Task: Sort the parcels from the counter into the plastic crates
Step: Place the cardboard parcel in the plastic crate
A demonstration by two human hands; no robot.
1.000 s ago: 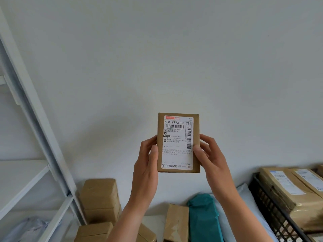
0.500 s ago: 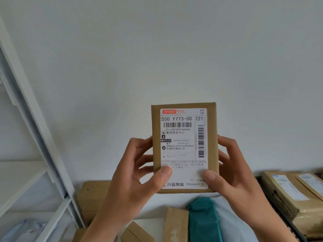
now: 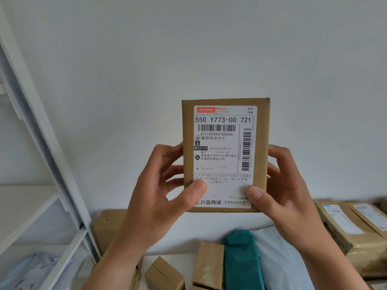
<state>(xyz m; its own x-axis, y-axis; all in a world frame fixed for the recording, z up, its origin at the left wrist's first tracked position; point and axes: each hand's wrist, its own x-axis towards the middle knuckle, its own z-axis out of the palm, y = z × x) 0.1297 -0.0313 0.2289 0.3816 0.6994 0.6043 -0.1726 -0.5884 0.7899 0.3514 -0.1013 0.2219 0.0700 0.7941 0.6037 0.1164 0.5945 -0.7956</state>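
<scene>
A small brown cardboard parcel with a white shipping label facing me is held upright in front of the white wall. My left hand grips its left edge, thumb pressed on the label's lower left. My right hand grips the right edge, thumb on the label's lower right. Below, on the counter, lie more brown parcels, a teal soft package and a pale bag. No plastic crate is fully visible.
A white metal shelf frame stands at the left, with a pale bag on a lower shelf. At the right, two labelled brown parcels lie stacked. A larger brown box sits against the wall.
The held parcel has come closer to the camera and appears larger. Both thumbs slid down onto the label's lower corners.
</scene>
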